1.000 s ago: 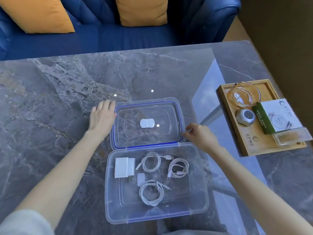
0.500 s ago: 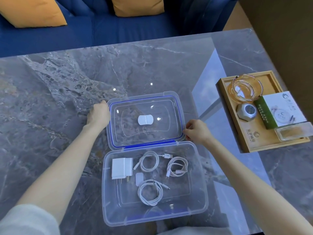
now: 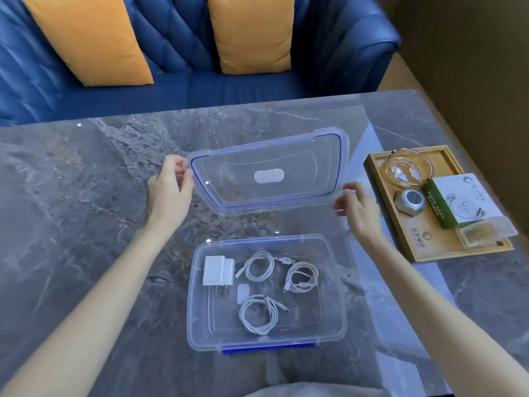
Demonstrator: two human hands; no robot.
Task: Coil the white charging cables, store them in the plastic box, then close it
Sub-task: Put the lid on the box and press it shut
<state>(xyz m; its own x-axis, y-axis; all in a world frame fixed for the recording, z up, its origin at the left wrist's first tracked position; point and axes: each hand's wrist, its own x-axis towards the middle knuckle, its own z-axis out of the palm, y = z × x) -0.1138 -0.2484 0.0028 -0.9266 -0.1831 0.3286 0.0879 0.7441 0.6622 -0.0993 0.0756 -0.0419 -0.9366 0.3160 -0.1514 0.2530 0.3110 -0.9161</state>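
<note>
Lid's up in the air, box sitting open underneath

Left hand (image 3: 169,190) pinches the clear lid (image 3: 267,173) at its left edge, right hand (image 3: 357,209) grips the right edge, hands wide apart. Three coiled white cables (image 3: 259,314) and a charger plug (image 3: 218,271) lie inside the plastic box (image 3: 336,305) on the marble table (image 3: 86,213), nearer the person than both hands.

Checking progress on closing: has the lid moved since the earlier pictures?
Yes. The lid, gripped by the left hand and right hand, no longer touches the box's far rim; a gap now separates them.
</note>
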